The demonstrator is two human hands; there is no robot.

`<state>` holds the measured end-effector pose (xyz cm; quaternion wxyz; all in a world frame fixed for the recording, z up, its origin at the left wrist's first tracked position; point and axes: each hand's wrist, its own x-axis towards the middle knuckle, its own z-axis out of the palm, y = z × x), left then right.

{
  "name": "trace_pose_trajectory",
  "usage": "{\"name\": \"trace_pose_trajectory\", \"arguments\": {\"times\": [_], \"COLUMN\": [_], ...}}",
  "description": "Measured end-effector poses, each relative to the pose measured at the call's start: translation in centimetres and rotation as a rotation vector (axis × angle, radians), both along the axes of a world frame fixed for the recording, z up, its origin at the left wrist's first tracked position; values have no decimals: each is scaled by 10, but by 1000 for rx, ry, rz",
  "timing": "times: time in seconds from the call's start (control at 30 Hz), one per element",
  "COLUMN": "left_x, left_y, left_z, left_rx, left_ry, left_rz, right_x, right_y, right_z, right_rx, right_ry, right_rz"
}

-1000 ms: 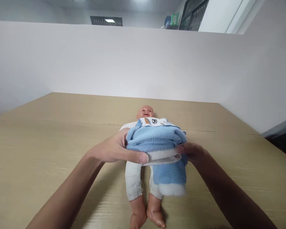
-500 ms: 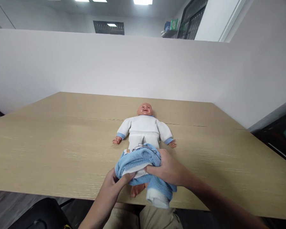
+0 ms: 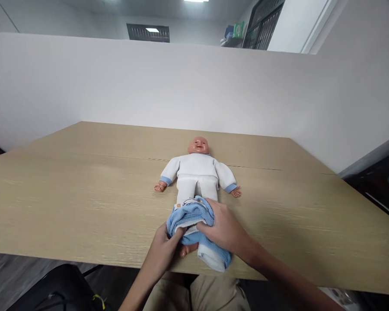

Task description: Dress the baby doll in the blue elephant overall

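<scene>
A baby doll [image 3: 197, 166] in a white top with blue cuffs lies on its back, head away from me. Over its lower legs is a bunched pair of blue terry trousers [image 3: 192, 212] with white trim. My left hand [image 3: 167, 242] grips the left side of the cloth, thumb at the white edge. On the other side, my right hand [image 3: 218, 222] pinches the cloth with the thumb inside the opening. One trouser leg with a white cuff [image 3: 210, 258] hangs towards me. A bare doll foot [image 3: 188, 249] shows below the cloth; the other foot is hidden.
The wooden table [image 3: 84, 190] has its near edge just beyond my lap. A white wall [image 3: 181, 86] stands behind it. A black chair [image 3: 55, 289] is at the lower left, and a dark glossy object [image 3: 379, 181] stands at the right.
Both hands and the bunched blue cloth have shifted slightly up the doll's legs, and the cloth looks more gathered. The hanging trouser leg sits a little higher. The camera view has tilted slightly down.
</scene>
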<state>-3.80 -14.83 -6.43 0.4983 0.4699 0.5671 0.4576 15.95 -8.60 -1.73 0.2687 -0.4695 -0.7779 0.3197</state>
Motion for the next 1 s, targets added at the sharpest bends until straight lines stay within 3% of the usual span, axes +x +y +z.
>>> {"name": "trace_pose_trajectory", "arguments": {"times": [0.23, 0.37, 0.5, 0.6, 0.8, 0.9, 1.0], "left_x": [-10, -14, -15, -13, -10, -8, -6], "left_y": [31, 42, 28, 9, -11, -11, -10], "left_z": [3, 11, 24, 24, 0, 0, 0], "left_rx": [-19, 36, -3, -28, -96, -123, -74], "left_ry": [-17, -65, -50, 22, 322, 492, 531], "left_rz": [-65, -68, -44, -39, -11, -33, -73], "right_x": [-6, -11, -10, -7, -10, -15, -17], "right_y": [28, 42, 35, 26, 19, 15, 10], "right_z": [-9, 6, 35, 43, 17, 9, 9], "right_rx": [34, -11, -92, -108, -70, -56, -66], "right_ry": [26, 37, 5, -87, -274, -329, -345], "right_rz": [-74, -33, 61, 84, 104, 99, 103]}}
